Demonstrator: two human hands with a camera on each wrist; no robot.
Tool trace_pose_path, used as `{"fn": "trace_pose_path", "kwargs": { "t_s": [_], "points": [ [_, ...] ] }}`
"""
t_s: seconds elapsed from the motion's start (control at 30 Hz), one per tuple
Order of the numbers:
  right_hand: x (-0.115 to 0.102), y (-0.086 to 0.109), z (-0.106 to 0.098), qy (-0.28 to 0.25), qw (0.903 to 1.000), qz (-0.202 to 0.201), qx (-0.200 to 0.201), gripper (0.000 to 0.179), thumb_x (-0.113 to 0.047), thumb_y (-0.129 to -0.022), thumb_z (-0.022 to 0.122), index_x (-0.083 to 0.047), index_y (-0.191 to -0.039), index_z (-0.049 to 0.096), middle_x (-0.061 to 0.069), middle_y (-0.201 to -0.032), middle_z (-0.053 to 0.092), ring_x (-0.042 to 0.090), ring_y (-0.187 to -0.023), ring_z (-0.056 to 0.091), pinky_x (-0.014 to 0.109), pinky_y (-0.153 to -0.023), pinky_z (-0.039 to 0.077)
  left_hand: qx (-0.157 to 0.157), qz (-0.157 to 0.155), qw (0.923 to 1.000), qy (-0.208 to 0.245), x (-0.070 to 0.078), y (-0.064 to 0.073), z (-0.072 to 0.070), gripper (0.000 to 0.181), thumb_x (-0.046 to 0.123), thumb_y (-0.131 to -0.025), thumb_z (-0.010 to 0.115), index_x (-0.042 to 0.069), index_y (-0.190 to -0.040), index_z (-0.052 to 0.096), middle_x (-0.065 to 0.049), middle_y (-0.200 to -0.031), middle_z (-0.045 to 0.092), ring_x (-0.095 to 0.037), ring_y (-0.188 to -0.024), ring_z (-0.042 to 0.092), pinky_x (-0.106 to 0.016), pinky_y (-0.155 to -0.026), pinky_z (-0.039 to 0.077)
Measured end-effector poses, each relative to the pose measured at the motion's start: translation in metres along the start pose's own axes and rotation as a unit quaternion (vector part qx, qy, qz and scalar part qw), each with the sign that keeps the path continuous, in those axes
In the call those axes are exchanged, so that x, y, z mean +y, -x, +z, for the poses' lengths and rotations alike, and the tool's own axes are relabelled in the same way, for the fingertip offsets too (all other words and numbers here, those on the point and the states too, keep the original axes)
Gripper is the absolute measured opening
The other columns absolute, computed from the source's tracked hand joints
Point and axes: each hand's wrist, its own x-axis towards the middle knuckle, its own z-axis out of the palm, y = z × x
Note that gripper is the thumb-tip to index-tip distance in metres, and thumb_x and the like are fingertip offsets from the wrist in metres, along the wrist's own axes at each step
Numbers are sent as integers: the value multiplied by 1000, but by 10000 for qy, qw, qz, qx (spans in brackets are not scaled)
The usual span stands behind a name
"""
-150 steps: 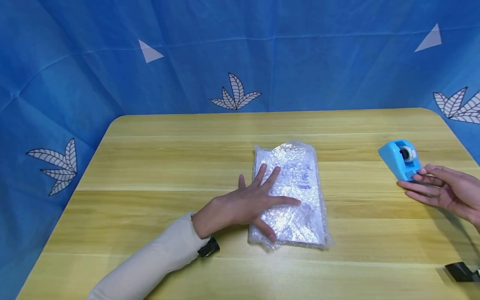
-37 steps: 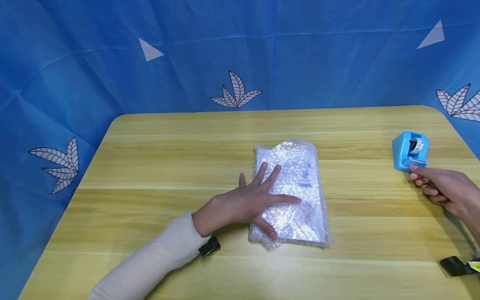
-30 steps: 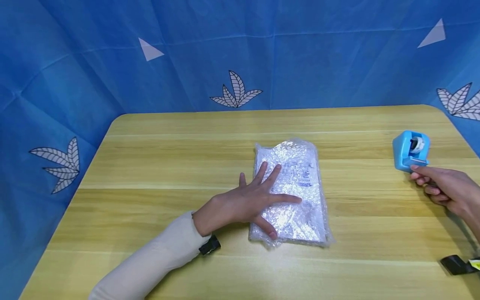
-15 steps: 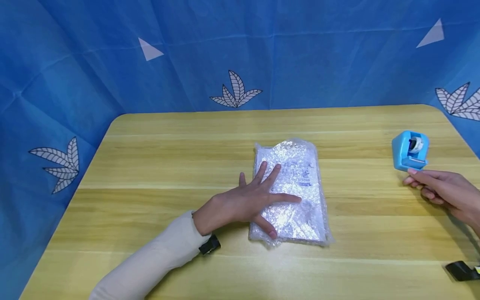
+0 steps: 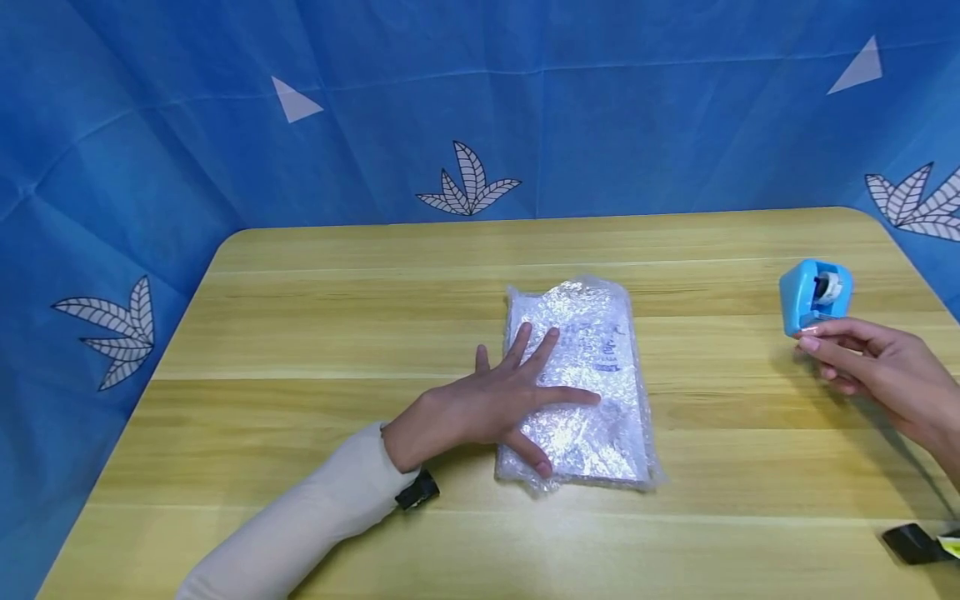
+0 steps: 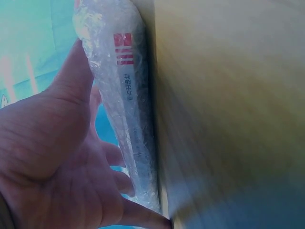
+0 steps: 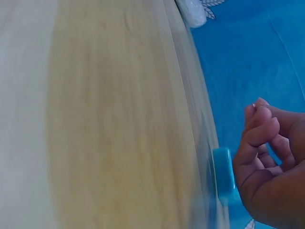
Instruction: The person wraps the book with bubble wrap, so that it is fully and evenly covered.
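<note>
A flat bubble-wrapped package point(image 5: 588, 433) lies at mid-table, with dark blue printing showing through the wrap. My left hand point(image 5: 495, 404) rests on its left half, fingers spread. In the left wrist view, the package's edge point(image 6: 131, 90) shows red marks and small print under the wrap. At the right stands a light blue tape dispenser point(image 5: 797, 296) holding a small roll. My right hand point(image 5: 885, 367) is at its front, thumb and index finger pinched together at the cutter, on what looks like the clear tape end. The tape itself is barely visible.
The wooden table point(image 5: 300, 333) has rounded far corners. A blue patterned cloth point(image 5: 637, 125) hangs behind it and along its sides. Black wrist-camera mounts point(image 5: 417, 492) sit near both wrists.
The right hand has gone from the dispenser's side to its front, and thumb and index now pinch there. The dispenser has turned and shifted slightly right since five seconds ago. The left hand stays put.
</note>
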Motion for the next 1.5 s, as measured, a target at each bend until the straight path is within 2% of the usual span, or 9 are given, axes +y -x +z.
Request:
{"fn": "trace_pose_path", "kwargs": {
  "t_s": [0.2, 0.33, 0.43, 0.53, 0.7, 0.9, 1.17, 1.37, 1.5],
  "points": [
    [-11, 0, 10, 58, 9998, -158, -110, 33, -12, -107, 59, -38, -128, 63, -4, -78, 58, 18, -60, 42, 38, -52, 26, 18, 3, 10000, 19, 0, 0, 1, 98, 62, -79, 80, 52, -161, 27, -9, -169, -29, -39, -150, -30, -84, -109, 5],
    [-14, 1, 13, -65, 9988, -380, -297, 33, -11, -108, 56, -34, -130, 64, -1, -78, 55, 19, -59, 42, 41, -53, 23, 40, 26, 10000, 12, -1, 0, 1, 98, 61, -80, 80, 52, -161, 27, -9, -169, -28, -40, -151, -30, -84, -109, 6],
    [-16, 0, 15, -200, 9983, -419, -358, 30, -13, -110, 53, -30, -130, 65, -3, -86, 62, 18, -61, 46, 40, -51, 24, 62, 50, 10000, -4, -1, 0, 1, 98, 61, -80, 80, 52, -161, 28, -9, -170, -27, -40, -151, -29, -85, -108, 7],
    [-20, -1, 16, -281, 9981, -367, -402, 27, -15, -111, 50, -27, -131, 64, -7, -95, 68, 18, -62, 54, 34, -47, 34, 67, 53, 10000, -1, -1, 0, 1, 98, 61, -80, 80, 52, -161, 28, -10, -170, -28, -40, -150, -30, -85, -108, 7],
    [-27, -3, 17, -422, 9961, -412, -656, 27, -15, -112, 48, -26, -133, 59, -12, -104, 74, 15, -69, 72, 27, -52, 53, 64, 47, 10000, -9, -1, 1, 1, 98, 62, -79, 80, 52, -161, 27, -10, -169, -28, -40, -150, -30, -84, -109, 7],
    [-33, -7, 25, -1215, 9809, -808, -1286, 30, -2, -110, 46, -13, -136, 56, -8, -125, 69, 18, -89, 78, 31, -61, 61, 67, 46, 10000, -32, -1, 0, 0, 98, 62, -79, 79, 52, -161, 27, -10, -169, -29, -40, -150, -30, -84, -109, 6],
    [-41, -9, 41, -810, 9904, -777, -803, 21, -9, -109, 52, -8, -129, 58, -8, -126, 64, 9, -91, 76, 30, -63, 61, 43, 13, 10000, -61, -1, 0, 1, 98, 63, -79, 79, 52, -162, 27, -10, -169, -29, -40, -150, -30, -84, -109, 7],
    [-49, -10, 49, -317, 9963, -617, -502, 22, -17, -110, 53, -15, -129, 65, -14, -125, 63, 6, -89, 75, 30, -63, 61, 62, 4, 10000, -36, 0, 0, 1, 98, 63, -79, 79, 52, -161, 27, -9, -169, -29, -40, -150, -30, -84, -109, 6],
    [-52, -11, 51, -785, 9932, -573, -647, 23, -13, -110, 53, -19, -124, 70, -15, -124, 64, 6, -87, 75, 27, -60, 58, 34, -4, 10000, 5, 0, 0, 1, 98, 63, -79, 79, 52, -162, 27, -9, -169, -29, -39, -150, -31, -83, -109, 5]
  ]
}}
